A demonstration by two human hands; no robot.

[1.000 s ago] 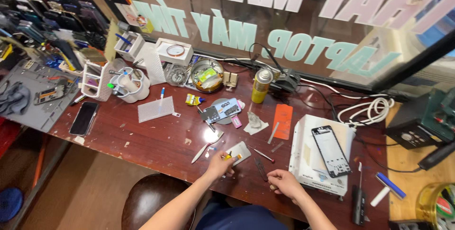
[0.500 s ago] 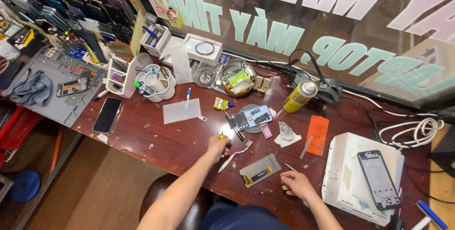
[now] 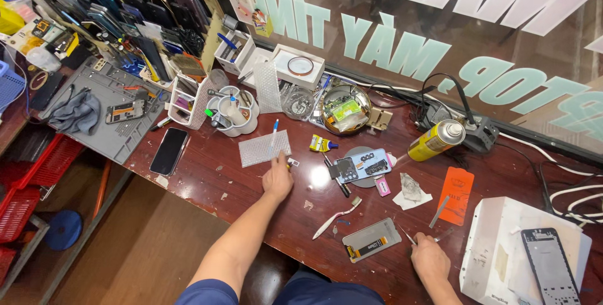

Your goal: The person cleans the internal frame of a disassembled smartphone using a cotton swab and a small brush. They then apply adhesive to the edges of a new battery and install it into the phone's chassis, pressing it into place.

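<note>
The left hand [image 3: 277,179] has stretched farther across the workbench [image 3: 207,173] than a moment ago, fingers pinched on a small yellow-tipped tool [image 3: 288,165] beside a textured mat [image 3: 264,148]; the right hand [image 3: 429,262] grips tweezers [image 3: 407,236] near the phone screen [image 3: 371,240].

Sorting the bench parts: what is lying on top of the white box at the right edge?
On the white box lies a dark phone frame, flat, with cut-outs showing white through it. The box top beneath the frame is covered, and what the box holds cannot be seen.
</note>
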